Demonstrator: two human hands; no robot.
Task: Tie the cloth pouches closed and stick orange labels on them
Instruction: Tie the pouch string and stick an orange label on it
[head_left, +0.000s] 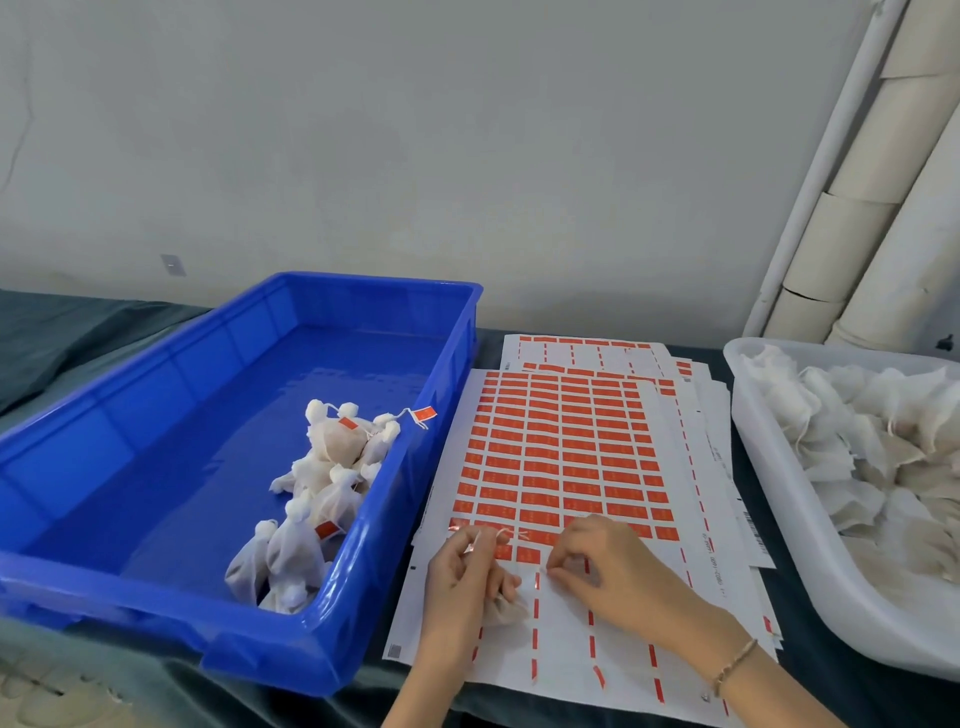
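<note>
My left hand (460, 587) grips a small white cloth pouch (506, 608) in its palm and pinches the pouch's white string (501, 535) near its end. My right hand (605, 564) hovers over the sheet of orange labels (561, 457), its fingertips pinched together at the sheet's lower rows; what they pinch is too small to tell. Several tied pouches with orange labels (317, 499) lie in the blue bin (156, 587) to the left.
A white tray (789, 519) at the right holds several loose cloth pouches (883, 441). More label sheets (587, 351) lie stacked under the top one. Cardboard tubes (872, 208) lean against the wall at back right. A dark green cloth (78, 332) covers the table.
</note>
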